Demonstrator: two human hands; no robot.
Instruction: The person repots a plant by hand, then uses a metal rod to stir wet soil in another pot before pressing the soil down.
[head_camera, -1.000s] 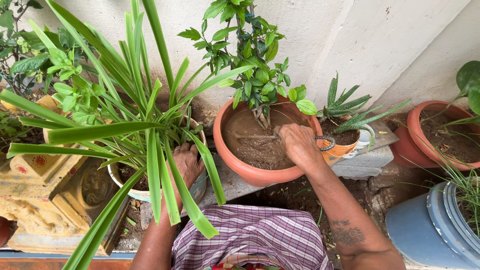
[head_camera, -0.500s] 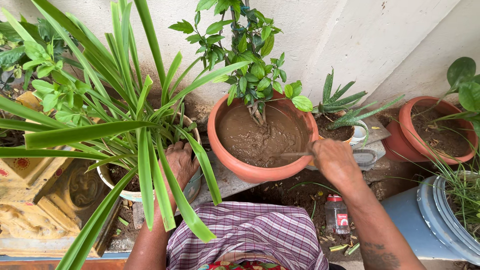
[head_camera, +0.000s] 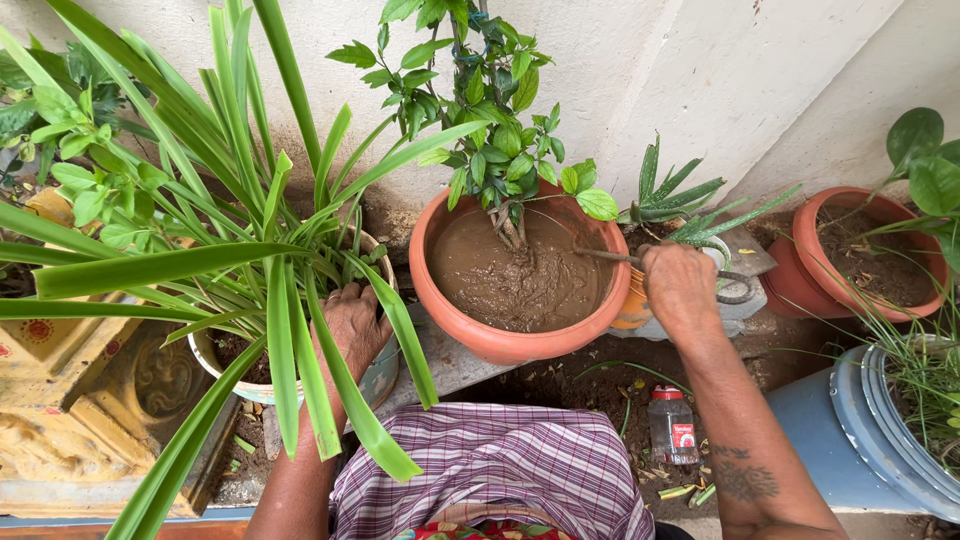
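Observation:
My right hand (head_camera: 681, 284) grips a thin muddy metal rod (head_camera: 604, 255) with a looped handle end (head_camera: 735, 288). Its tip reaches over the right rim of a terracotta pot (head_camera: 500, 340) into wet brown mud (head_camera: 515, 275). A leafy shrub (head_camera: 485, 110) grows at the back of that pot. My left hand (head_camera: 352, 322) rests on the rim of a pale pot (head_camera: 240, 375) that holds a plant with long green strap leaves (head_camera: 255, 255).
A small aloe plant (head_camera: 675, 205) stands behind my right hand. Another terracotta pot (head_camera: 870, 255) and a blue-grey container (head_camera: 850, 430) are at the right. A small clear bottle with a red cap (head_camera: 672, 425) stands on the dirt. A yellow carved block (head_camera: 70, 370) is at the left.
My right hand has drawn the rod from the middle of the mud to the pot's right rim and then up toward the aloe. My left hand has stayed on the pale pot.

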